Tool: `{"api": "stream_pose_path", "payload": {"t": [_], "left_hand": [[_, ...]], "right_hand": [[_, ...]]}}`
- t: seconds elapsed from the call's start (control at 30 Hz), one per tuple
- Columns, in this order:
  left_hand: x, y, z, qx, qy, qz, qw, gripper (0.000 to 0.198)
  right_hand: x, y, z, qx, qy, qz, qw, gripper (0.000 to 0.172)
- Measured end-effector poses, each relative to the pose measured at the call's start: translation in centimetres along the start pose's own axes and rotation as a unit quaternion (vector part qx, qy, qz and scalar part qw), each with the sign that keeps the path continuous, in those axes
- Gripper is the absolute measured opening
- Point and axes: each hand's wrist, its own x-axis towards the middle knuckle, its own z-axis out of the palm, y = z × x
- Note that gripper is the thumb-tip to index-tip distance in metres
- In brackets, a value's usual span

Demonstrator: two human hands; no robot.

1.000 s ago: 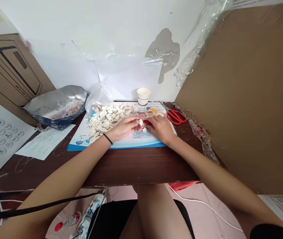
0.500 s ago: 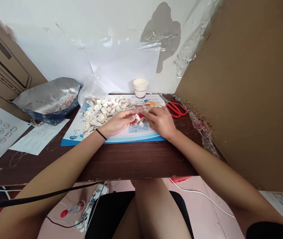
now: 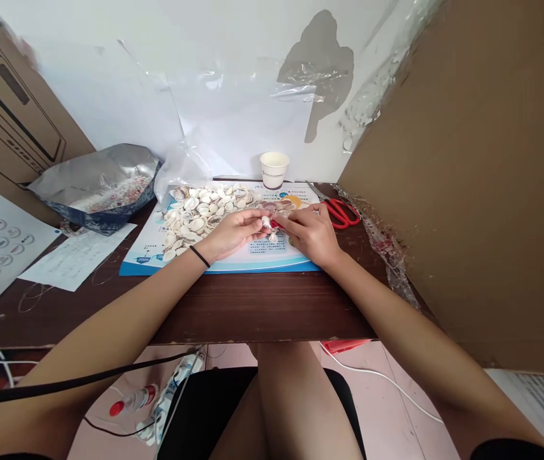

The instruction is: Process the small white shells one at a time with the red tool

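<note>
Between the fingertips of my left hand (image 3: 234,235) is a small white shell (image 3: 266,222), pinched near the middle of the printed sheet (image 3: 226,264). My right hand (image 3: 311,235) closes its fingers on a small red piece (image 3: 276,224) right beside that shell; its kind is too small to make out. Just below the fingertips lies another small pale shell (image 3: 272,237). To the left of my left hand, a heap of white and cream seashells (image 3: 195,214) spreads over the sheet. Behind my right hand are flat brownish shells and an orange piece (image 3: 294,201), partly covered.
A paper cup (image 3: 274,171) stands behind my hands by the wall. Red-handled scissors (image 3: 341,213) lie at the right. An open foil bag (image 3: 104,191) of red and white bits is at the left. Cardboard (image 3: 483,179) walls the right side.
The view has shifted slightly. Both hands stay together at the same spot, with the white shell turned a little and more of it showing between the fingertips.
</note>
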Motion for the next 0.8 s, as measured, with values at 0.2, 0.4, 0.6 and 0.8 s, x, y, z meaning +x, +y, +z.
{"api": "stream_pose_path", "payload": {"t": [0.2, 0.4, 0.6, 0.8], "left_hand": [[-0.2, 0.3, 0.1, 0.055, -0.005, 0.008, 0.998, 0.025], [-0.2, 0.5, 0.5, 0.081, -0.053, 0.024, 0.995, 0.033], [-0.4, 0.5, 0.4, 0.055, -0.051, 0.017, 0.997, 0.032], [-0.4, 0.6, 0.3, 0.011, -0.041, 0.018, 0.999, 0.029]], "right_hand": [[-0.1, -0.1, -0.7, 0.016, 0.034, 0.022, 0.999, 0.026], [0.0, -0.9, -0.4, 0.027, -0.002, 0.002, 1.000, 0.028], [-0.1, -0.5, -0.3, 0.009, 0.005, -0.018, 1.000, 0.030], [-0.2, -0.2, -0.9, -0.015, -0.014, -0.022, 1.000, 0.036]]}}
